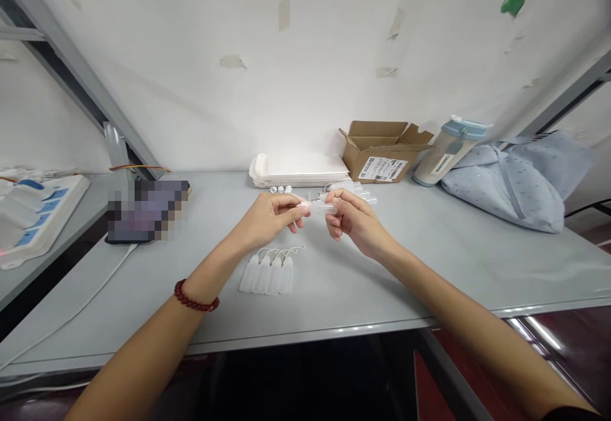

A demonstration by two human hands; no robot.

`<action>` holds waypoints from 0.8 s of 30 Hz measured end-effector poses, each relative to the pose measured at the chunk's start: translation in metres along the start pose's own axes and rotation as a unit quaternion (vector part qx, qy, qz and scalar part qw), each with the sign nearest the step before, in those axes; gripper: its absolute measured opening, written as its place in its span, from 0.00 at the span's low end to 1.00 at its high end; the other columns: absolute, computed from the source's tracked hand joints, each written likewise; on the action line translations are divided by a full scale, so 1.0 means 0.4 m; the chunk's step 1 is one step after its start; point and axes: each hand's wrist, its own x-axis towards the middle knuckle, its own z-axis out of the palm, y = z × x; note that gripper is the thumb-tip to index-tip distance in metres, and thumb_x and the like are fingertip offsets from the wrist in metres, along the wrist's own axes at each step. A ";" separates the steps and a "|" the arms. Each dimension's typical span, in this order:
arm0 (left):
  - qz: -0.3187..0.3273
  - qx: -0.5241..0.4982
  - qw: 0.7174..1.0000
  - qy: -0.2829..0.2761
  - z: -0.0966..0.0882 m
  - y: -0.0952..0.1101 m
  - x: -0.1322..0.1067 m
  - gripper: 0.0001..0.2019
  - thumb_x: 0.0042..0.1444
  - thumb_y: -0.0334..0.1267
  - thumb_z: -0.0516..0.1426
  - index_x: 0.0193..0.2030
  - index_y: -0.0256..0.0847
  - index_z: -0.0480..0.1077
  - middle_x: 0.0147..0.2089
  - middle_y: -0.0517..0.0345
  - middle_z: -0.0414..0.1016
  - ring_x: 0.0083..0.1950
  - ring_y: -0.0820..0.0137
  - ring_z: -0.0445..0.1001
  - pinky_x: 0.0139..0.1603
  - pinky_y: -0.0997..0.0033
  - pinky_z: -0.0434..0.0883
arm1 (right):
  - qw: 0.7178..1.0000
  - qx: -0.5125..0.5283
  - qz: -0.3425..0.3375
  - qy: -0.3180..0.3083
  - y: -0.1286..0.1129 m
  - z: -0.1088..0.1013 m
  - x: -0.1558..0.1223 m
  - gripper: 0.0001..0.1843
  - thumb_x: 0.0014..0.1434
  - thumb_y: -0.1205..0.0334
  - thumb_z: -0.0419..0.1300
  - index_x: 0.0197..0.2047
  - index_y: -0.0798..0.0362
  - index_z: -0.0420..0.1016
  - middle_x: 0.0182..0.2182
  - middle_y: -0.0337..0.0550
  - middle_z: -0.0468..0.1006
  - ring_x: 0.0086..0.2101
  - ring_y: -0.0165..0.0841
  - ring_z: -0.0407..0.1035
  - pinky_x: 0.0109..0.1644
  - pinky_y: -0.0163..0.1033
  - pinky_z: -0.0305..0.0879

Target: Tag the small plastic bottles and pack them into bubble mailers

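My left hand [270,219] and my right hand [356,219] meet above the grey table [429,262], both pinched on one small translucent plastic bottle [319,207] held level between them. The left fingers grip its left end and the right fingers its right end. Just below the hands, several finished small white bottles [268,273] lie side by side on the table with thin tips pointing away. Behind the hands lie loose small white caps [280,189] and a few clear parts [363,193].
A stack of flat white bags [298,170] lies at the wall, with an open cardboard box [382,151], a blue-lidded tumbler [446,151] and a pale blue cloth bag [513,182] to the right. A blurred-out device [146,211] with a white cable and a power strip [33,214] sit left.
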 end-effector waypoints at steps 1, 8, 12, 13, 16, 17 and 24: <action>0.004 0.003 1.000 0.004 0.000 -0.001 0.000 0.11 0.53 0.43 0.57 0.34 0.36 0.75 0.33 0.55 0.75 0.31 0.72 0.72 0.32 0.72 0.72 | 1.000 -0.004 0.004 0.002 0.000 0.000 0.001 0.07 0.59 0.56 0.52 0.37 0.50 0.62 0.19 0.29 0.59 0.18 0.23 0.56 0.23 0.32 0.56; -0.011 -0.003 0.999 0.030 0.008 -0.009 0.006 0.10 0.50 0.41 0.59 0.34 0.36 0.75 0.37 0.54 0.75 0.30 0.73 0.71 0.32 0.71 0.72 | 0.993 -0.106 -0.020 0.041 0.010 0.010 0.005 0.13 0.60 0.52 0.51 0.42 0.52 0.62 0.21 0.33 0.66 0.20 0.25 0.59 0.24 0.33 0.59; -0.012 -0.012 1.000 0.020 0.009 -0.004 0.004 0.11 0.50 0.41 0.59 0.36 0.37 0.75 0.33 0.55 0.75 0.31 0.72 0.70 0.32 0.70 0.72 | 0.967 -0.240 -0.068 0.046 0.023 0.013 0.000 0.15 0.59 0.54 0.53 0.46 0.53 0.65 0.27 0.38 0.70 0.22 0.25 0.61 0.26 0.34 0.60; -0.013 -0.020 1.000 0.018 0.010 -0.003 0.004 0.11 0.49 0.42 0.60 0.36 0.37 0.75 0.33 0.55 0.75 0.31 0.72 0.70 0.32 0.71 0.72 | 0.961 -0.260 -0.077 0.046 0.025 0.013 -0.001 0.15 0.59 0.55 0.53 0.47 0.54 0.65 0.27 0.38 0.71 0.22 0.25 0.61 0.27 0.33 0.60; -0.029 -0.067 0.997 0.021 0.011 -0.006 0.006 0.12 0.50 0.43 0.59 0.36 0.37 0.74 0.35 0.54 0.74 0.32 0.72 0.71 0.33 0.70 0.72 | 0.960 -0.261 -0.086 0.055 0.025 0.013 -0.001 0.14 0.60 0.56 0.51 0.46 0.54 0.66 0.26 0.38 0.70 0.23 0.25 0.61 0.26 0.33 0.59; -0.036 -0.086 0.995 0.022 0.011 -0.008 0.007 0.13 0.52 0.45 0.58 0.36 0.36 0.73 0.36 0.54 0.74 0.31 0.72 0.71 0.33 0.70 0.72 | 0.962 -0.252 -0.088 0.061 0.024 0.012 -0.001 0.14 0.60 0.56 0.52 0.46 0.55 0.66 0.26 0.37 0.70 0.22 0.25 0.61 0.26 0.33 0.58; -0.031 -0.050 0.998 0.002 0.019 -0.017 0.009 0.17 0.57 0.49 0.52 0.28 0.35 0.69 0.28 0.57 0.70 0.27 0.73 0.71 0.31 0.71 0.70 | 0.965 -0.235 -0.097 0.057 0.019 0.010 0.002 0.16 0.59 0.52 0.52 0.43 0.55 0.66 0.23 0.35 0.67 0.21 0.24 0.59 0.25 0.32 0.58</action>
